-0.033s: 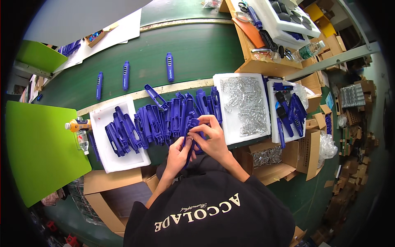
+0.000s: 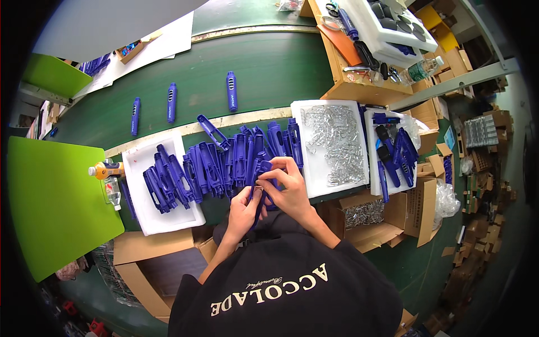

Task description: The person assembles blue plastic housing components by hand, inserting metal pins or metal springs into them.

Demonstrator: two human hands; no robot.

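Observation:
Close to my body, my left hand [image 2: 241, 213] is closed around a long blue plastic casing [image 2: 257, 218] held upright at a tilt. Thumb and index finger of my right hand [image 2: 289, 188] pinch together at the casing's upper part. Something small and shiny shows between the hands, too small to name. Right behind them lies a heap of similar blue casings [image 2: 210, 168] with oval openings. On the left, a white foam tray [image 2: 188, 220] carries several more. To the right, a foam tray [image 2: 297, 121] is full of small shiny metal clips [image 2: 334, 143].
Three blue casings, one of them here [image 2: 232, 92], stand apart on the green work surface [image 2: 264, 67]. Far right, another foam tray [image 2: 370, 151] holds blue and black parts. Cardboard boxes [image 2: 376, 241] sit below the table edge. An orange-capped bottle [image 2: 106, 170] stands at left.

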